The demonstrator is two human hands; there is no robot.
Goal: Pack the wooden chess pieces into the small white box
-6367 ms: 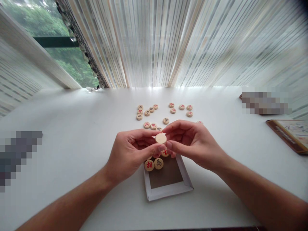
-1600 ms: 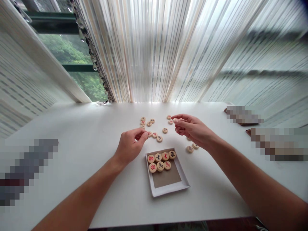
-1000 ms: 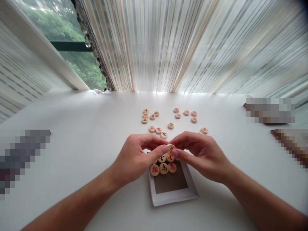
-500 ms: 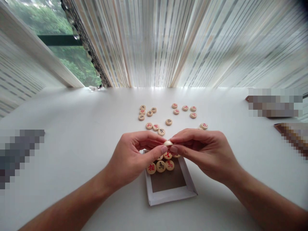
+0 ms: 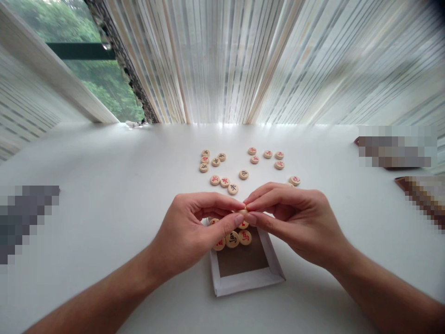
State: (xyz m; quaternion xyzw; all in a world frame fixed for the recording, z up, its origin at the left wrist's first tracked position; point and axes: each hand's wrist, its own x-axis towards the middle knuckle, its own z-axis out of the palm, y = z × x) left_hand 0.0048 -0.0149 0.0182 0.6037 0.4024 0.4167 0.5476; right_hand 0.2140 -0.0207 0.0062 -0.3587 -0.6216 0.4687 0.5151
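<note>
Between the fingertips of my left hand (image 5: 198,227) and my right hand (image 5: 295,222), a small pale round piece (image 5: 242,211) is pinched, mostly covered by the fingers. Both hands are above the far part of a shallow white-rimmed box (image 5: 250,281) with a brown bottom. Inside the box lie several wooden discs with red or black characters, among them a black-marked disc (image 5: 232,239) beside a red-marked disc (image 5: 245,237). My left hand partly hides the discs at the left side of the box.
Several more discs lie scattered on the white table (image 5: 121,195) beyond the hands, including a black-marked one (image 5: 244,174) and a red-marked one (image 5: 295,180) at the right. Blurred-out objects are at both table sides. Striped curtains (image 5: 222,60) hang behind.
The fingertips have closed further over the pale piece and its visible part is smaller. My left fingertips have shifted slightly right. The view has tilted a little.
</note>
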